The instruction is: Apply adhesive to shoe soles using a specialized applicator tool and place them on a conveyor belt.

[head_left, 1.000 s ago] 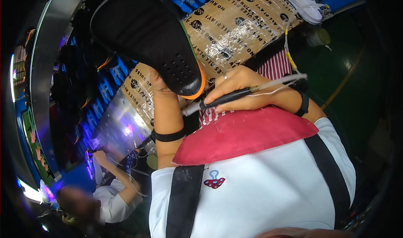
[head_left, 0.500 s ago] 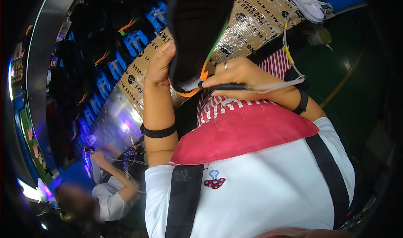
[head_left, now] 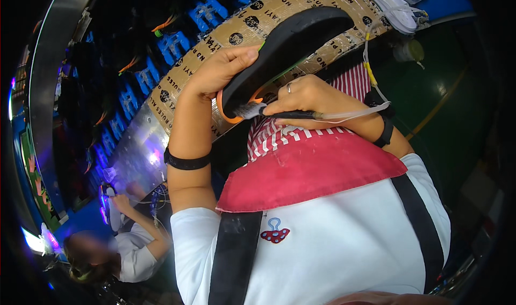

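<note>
Head view, upper centre of frame: a black shoe sole [head_left: 285,52] is held up in the left hand [head_left: 217,71], fingers closed round its lower, orange-edged end. Long axis is seen to run from lower left to upper right, tilted, above the tape-covered table [head_left: 183,84]. The right hand [head_left: 306,98] is closed round a dark-handled brush [head_left: 279,113]; bristles are seen touching the sole's lower end, just right of the left hand. A thin clear tube [head_left: 355,114] trails from the brush toward the right wrist. Bristle contact is partly hidden by the sole's edge. At lower left, another person's hand [head_left: 119,201] is seen, blurred.
</note>
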Available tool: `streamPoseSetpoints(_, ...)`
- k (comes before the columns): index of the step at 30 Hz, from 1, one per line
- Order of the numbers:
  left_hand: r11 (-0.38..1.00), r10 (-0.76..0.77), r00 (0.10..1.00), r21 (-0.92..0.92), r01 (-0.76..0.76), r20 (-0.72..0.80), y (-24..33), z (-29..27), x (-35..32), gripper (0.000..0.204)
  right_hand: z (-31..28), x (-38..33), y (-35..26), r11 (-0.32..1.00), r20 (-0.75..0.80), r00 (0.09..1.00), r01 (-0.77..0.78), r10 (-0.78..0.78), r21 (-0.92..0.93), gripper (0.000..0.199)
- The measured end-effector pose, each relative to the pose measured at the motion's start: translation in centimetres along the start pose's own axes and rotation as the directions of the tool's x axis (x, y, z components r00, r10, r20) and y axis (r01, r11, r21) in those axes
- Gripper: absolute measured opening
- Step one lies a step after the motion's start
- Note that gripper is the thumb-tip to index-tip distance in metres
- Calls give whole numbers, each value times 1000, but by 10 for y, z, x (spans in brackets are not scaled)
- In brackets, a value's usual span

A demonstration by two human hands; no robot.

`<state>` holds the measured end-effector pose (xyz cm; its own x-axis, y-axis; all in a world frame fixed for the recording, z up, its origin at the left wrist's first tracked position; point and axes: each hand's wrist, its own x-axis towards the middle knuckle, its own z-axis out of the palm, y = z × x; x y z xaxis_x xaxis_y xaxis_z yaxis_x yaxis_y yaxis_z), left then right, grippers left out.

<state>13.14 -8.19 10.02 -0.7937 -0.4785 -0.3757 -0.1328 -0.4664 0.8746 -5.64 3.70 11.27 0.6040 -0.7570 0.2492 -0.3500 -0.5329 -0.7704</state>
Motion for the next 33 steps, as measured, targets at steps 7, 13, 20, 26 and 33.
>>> streamPoseSetpoints(7, 994, -107, 994, 17, 107, 28, 0, -6, 0, 34, 4, 1, 1, 970, -93, 991, -72, 95, 231, 23)
streamPoseSetpoints(13, 977, -35, 959, -212, -26, -280, -21, -19, -2, 34, -18, -8, 2, 949, 23, 998, -67, 63, 308, 19)
streamPoseSetpoints(20, 451, 445, 758, -611, -650, -477, -46, -11, -13, 55, -22, -16, 7, 902, -369, 884, -120, 287, 415, 24)
streamPoseSetpoints(26, 532, 89, 900, -743, -406, -427, -87, -5, -26, 63, -17, -24, 9, 793, -427, 766, -172, 481, 585, 23)
streamPoseSetpoints(33, 474, 219, 954, -833, -287, -204, -116, 29, -18, 75, -14, -18, 9, 737, -457, 675, -195, 579, 647, 18)
